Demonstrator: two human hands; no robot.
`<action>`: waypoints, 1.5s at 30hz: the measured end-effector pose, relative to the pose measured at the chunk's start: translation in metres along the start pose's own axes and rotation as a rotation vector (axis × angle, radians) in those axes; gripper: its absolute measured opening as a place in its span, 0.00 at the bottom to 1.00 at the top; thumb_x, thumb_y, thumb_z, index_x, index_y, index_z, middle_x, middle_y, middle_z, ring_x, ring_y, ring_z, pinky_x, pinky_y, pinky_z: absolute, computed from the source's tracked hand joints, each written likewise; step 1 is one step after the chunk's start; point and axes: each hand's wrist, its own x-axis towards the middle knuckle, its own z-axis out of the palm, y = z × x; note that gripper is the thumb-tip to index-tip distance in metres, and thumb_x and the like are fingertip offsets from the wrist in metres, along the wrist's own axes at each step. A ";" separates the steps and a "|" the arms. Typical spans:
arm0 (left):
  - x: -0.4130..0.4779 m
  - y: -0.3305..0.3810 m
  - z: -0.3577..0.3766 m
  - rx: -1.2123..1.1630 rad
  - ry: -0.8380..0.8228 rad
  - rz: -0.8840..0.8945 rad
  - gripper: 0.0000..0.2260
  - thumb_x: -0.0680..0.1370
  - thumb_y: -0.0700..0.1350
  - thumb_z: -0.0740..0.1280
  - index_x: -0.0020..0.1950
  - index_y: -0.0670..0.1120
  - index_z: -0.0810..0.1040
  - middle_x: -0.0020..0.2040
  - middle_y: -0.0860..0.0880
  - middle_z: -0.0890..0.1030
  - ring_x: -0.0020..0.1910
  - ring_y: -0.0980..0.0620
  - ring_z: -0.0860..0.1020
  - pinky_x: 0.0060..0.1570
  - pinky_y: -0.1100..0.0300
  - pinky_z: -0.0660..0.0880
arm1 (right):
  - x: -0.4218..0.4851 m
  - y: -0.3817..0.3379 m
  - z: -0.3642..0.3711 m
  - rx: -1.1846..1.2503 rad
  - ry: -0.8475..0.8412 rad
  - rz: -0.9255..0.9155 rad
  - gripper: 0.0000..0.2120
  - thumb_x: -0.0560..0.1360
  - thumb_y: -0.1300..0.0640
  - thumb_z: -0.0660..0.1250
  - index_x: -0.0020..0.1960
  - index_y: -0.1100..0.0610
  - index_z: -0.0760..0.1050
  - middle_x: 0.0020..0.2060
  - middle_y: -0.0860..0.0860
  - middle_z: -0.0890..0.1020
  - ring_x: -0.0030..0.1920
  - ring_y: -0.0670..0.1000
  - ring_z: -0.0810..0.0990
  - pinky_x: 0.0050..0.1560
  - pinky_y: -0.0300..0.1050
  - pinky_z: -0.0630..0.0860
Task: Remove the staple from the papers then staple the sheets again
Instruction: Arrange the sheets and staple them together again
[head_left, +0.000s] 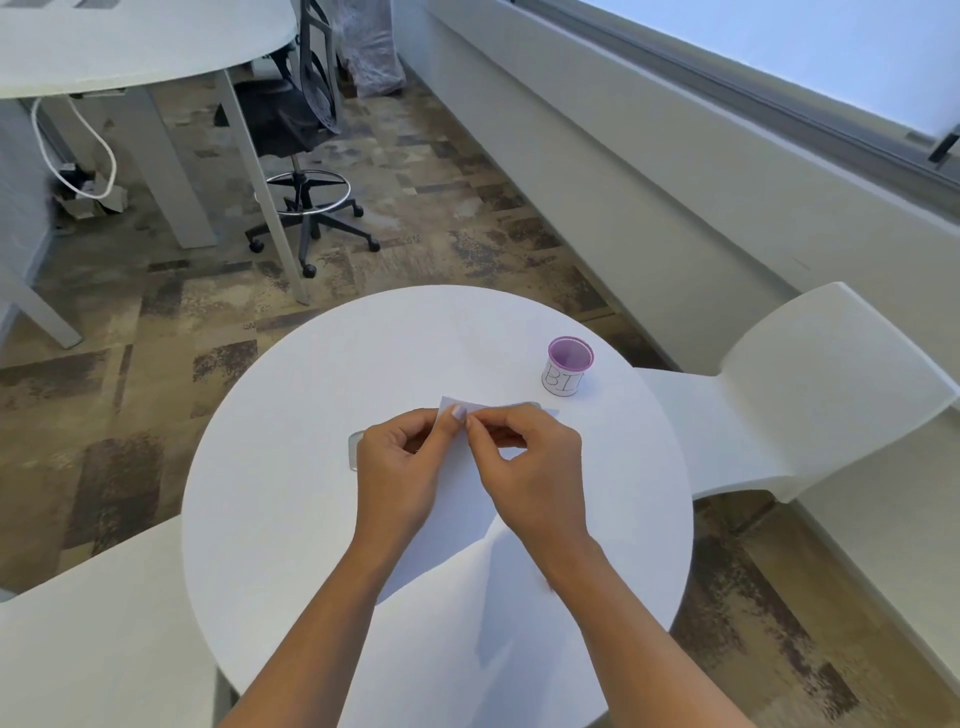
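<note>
White sheets of paper (457, 525) are lifted off the round white table (291, 467), their top corner up between my hands. My left hand (402, 467) pinches that corner with thumb on top. My right hand (530, 462) pinches the same corner from the right, fingertips meeting the left thumb. The staple itself is too small to make out. A grey object, possibly the stapler (355, 451), lies on the table, mostly hidden behind my left hand; another grey edge (524, 405) shows behind my right hand.
A small cup with a purple rim (569, 366), marked with letters, stands at the table's far right. White chairs (810, 384) sit to the right and at the lower left. A desk and black office chair (296, 119) stand farther back.
</note>
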 end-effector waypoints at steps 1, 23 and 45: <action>0.000 0.001 0.001 0.004 -0.009 0.004 0.09 0.79 0.47 0.69 0.43 0.50 0.87 0.30 0.58 0.82 0.30 0.63 0.74 0.32 0.75 0.66 | 0.001 -0.001 -0.001 -0.035 -0.003 -0.009 0.02 0.73 0.58 0.72 0.44 0.56 0.84 0.38 0.46 0.84 0.41 0.45 0.82 0.44 0.41 0.80; 0.024 0.008 0.025 -0.083 0.020 -0.192 0.21 0.77 0.48 0.71 0.36 0.30 0.75 0.30 0.42 0.66 0.33 0.49 0.62 0.34 0.58 0.60 | 0.023 0.017 0.004 0.313 -0.060 0.250 0.06 0.77 0.56 0.66 0.42 0.56 0.76 0.34 0.45 0.77 0.35 0.43 0.72 0.38 0.31 0.70; 0.036 0.004 0.021 0.231 0.032 -0.043 0.17 0.78 0.49 0.70 0.28 0.49 0.80 0.23 0.52 0.76 0.25 0.57 0.70 0.27 0.70 0.64 | 0.058 0.002 -0.012 -0.623 -0.269 -0.421 0.09 0.76 0.61 0.66 0.39 0.63 0.78 0.36 0.56 0.78 0.39 0.55 0.74 0.38 0.53 0.74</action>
